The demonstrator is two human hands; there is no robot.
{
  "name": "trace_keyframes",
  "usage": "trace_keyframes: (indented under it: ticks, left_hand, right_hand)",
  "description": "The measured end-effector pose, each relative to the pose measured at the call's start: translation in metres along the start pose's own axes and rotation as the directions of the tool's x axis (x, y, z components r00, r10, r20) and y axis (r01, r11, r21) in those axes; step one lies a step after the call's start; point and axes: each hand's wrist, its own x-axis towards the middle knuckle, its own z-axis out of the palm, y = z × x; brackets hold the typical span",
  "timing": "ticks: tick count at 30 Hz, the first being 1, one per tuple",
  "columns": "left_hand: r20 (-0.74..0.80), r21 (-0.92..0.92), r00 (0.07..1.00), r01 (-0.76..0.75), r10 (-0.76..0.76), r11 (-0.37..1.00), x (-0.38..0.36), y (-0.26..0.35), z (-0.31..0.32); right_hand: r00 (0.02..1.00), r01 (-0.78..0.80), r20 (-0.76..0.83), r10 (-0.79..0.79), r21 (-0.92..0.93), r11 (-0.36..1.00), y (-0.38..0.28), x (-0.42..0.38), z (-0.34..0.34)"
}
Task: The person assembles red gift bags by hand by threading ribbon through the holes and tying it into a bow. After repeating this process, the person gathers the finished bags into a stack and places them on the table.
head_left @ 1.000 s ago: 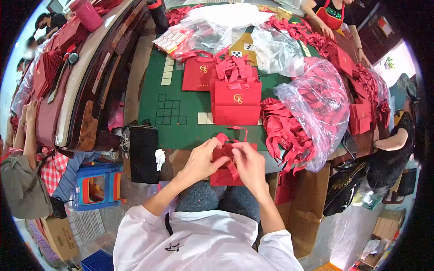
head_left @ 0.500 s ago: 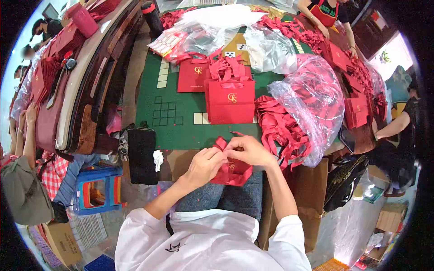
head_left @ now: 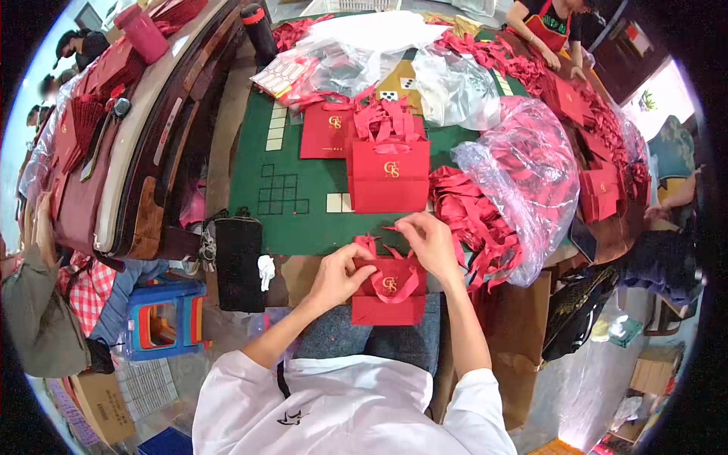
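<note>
A small red paper gift bag [head_left: 387, 312] with a gold logo and a ribbon handle hangs at the table's near edge, above my lap. My left hand [head_left: 341, 276] pinches its upper left corner between thumb and fingers. At the bag's upper right, my right hand [head_left: 429, 244] has its fingertips closed on a red ribbon end that pokes out to the left. A ribbon loop [head_left: 397, 293] droops across the bag's front. Just beyond my hands stands a stack of matching red bags [head_left: 390, 182] with ribbons on top.
Loose red ribbons [head_left: 474, 216] spill beside a clear plastic bag of ribbons [head_left: 535, 174] on the right. A black pouch [head_left: 238, 258] and crumpled white tissue [head_left: 265, 271] lie left. A black bottle [head_left: 258, 34] stands at the back left. Co-workers sit on both sides.
My hands have moved apart, the right one going up and right with the ribbon end. The bag's front and logo have come into fuller view.
</note>
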Motion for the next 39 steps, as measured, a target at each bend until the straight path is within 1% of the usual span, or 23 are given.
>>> trace_keyframes:
  ticks: [1, 2, 3, 5, 7, 9, 11, 13, 14, 16, 17, 19, 20, 21, 22, 24, 27, 29, 31, 34, 36, 38, 39]
  left_hand:
    - [-0.01, -0.04, 1.0, -0.005, 0.005, 0.999, -0.001, -0.002, 0.001]
    - [-0.006, -0.042, 1.0, -0.004, 0.004, 0.999, -0.001, -0.005, 0.002]
    - [-0.055, -0.06, 0.998, -0.01, 0.007, 0.998, 0.003, -0.002, 0.002]
    - [-0.104, -0.075, 0.995, -0.019, 0.011, 0.997, 0.01, 0.005, -0.001]
    - [-0.122, 0.091, 0.992, 0.006, 0.005, 0.996, 0.017, 0.015, -0.003]
    - [-0.125, 0.134, 0.991, -0.026, 0.043, 0.991, 0.025, 0.006, -0.001]
    - [-0.045, 0.328, 0.998, 0.055, -0.043, 0.943, 0.031, 0.007, 0.0]
    - [-0.028, 0.336, 0.998, 0.067, -0.061, 0.939, 0.036, 0.011, 0.002]
    - [-0.035, 0.368, 0.998, 0.065, -0.056, 0.928, 0.039, 0.009, 0.005]
    - [-0.045, 0.397, 0.998, 0.063, -0.049, 0.915, 0.042, 0.006, 0.008]
    - [-0.03, 0.381, 0.996, 0.09, -0.085, 0.92, 0.044, 0.005, 0.008]
    - [-0.012, 0.366, 0.993, 0.116, -0.12, 0.923, 0.045, 0.0, 0.011]
    - [-0.035, 0.25, 0.993, 0.117, -0.112, 0.961, 0.044, -0.003, 0.014]
    - [-0.057, 0.131, 0.993, 0.113, -0.107, 0.985, 0.043, -0.002, 0.015]
    - [-0.055, 0.133, 0.993, 0.112, -0.105, 0.985, 0.042, -0.001, 0.017]
    - [-0.105, 0.091, 0.994, 0.027, -0.017, 0.996, 0.039, 0.002, 0.019]
    - [-0.081, 0.075, 0.997, 0.004, 0.002, 0.997, 0.038, 0.002, 0.02]
    - [-0.07, 0.064, 0.998, 0.006, -0.001, 0.998, 0.038, 0.003, 0.019]
    - [-0.06, 0.054, 0.998, 0.006, -0.002, 0.999, 0.039, 0.004, 0.017]
    - [-0.023, 0.068, 1.0, 0.01, -0.009, 0.998, 0.04, 0.003, 0.014]
    - [0.088, -0.022, 0.995, 0.055, -0.053, 0.998, 0.041, 0.004, 0.009]
    - [0.095, -0.03, 0.995, 0.03, -0.027, 0.999, 0.039, 0.006, 0.006]
    - [0.085, -0.023, 0.996, 0.01, -0.008, 1.0, 0.039, 0.006, 0.006]
  right_hand:
    - [0.999, -0.022, 0.025, 0.023, -0.01, 1.0, -0.005, -0.001, -0.005]
    - [0.988, -0.098, 0.109, 0.107, -0.085, 0.992, -0.01, -0.003, -0.01]
    - [0.988, -0.103, 0.106, 0.112, -0.087, 0.991, -0.009, -0.005, -0.009]
    - [0.961, -0.064, 0.248, 0.122, -0.229, 0.971, -0.005, -0.006, -0.003]
    - [0.963, -0.081, 0.227, 0.147, -0.276, 0.958, -0.008, -0.006, 0.005]
    - [0.961, -0.079, 0.204, 0.185, -0.439, 0.895, -0.007, -0.005, 0.011]
    - [0.971, -0.041, 0.197, 0.134, -0.414, 0.909, 0.005, -0.008, 0.016]
    - [0.988, 0.017, 0.149, 0.042, -0.37, 0.929, 0.007, -0.01, 0.016]
    - [0.988, 0.018, 0.147, 0.04, -0.374, 0.927, 0.008, -0.011, 0.014]
    - [0.976, -0.147, 0.133, 0.17, -0.166, 0.975, 0.004, -0.014, 0.011]
    - [0.977, -0.144, 0.134, 0.167, -0.168, 0.975, 0.005, -0.015, 0.011]
    - [0.98, -0.187, 0.079, 0.181, 0.078, 0.979, 0.01, -0.019, 0.012]
    - [0.981, -0.187, 0.077, 0.181, 0.078, 0.979, 0.014, -0.02, 0.013]
    - [0.983, -0.175, 0.081, 0.164, 0.146, 0.974, 0.016, -0.021, 0.014]
    - [0.986, -0.162, 0.085, 0.147, 0.215, 0.963, 0.018, -0.021, 0.014]
    - [0.977, -0.196, 0.129, 0.169, 0.237, 0.952, 0.018, -0.021, 0.011]
    - [0.967, -0.221, 0.191, 0.168, 0.305, 0.926, 0.021, -0.022, 0.012]
    - [0.968, -0.211, 0.206, 0.144, 0.353, 0.911, 0.023, -0.022, 0.01]
    - [0.94, -0.289, 0.288, 0.184, 0.379, 0.879, 0.017, -0.021, 0.004]
    - [0.927, -0.295, 0.347, 0.146, 0.429, 0.854, 0.02, -0.02, 0.002]
    - [0.923, -0.286, 0.369, 0.108, 0.469, 0.836, 0.019, -0.02, -0.001]
    - [0.914, -0.289, 0.402, 0.062, 0.534, 0.795, 0.024, -0.02, -0.002]
    - [0.922, -0.28, 0.378, 0.085, 0.498, 0.821, 0.014, -0.021, -0.004]
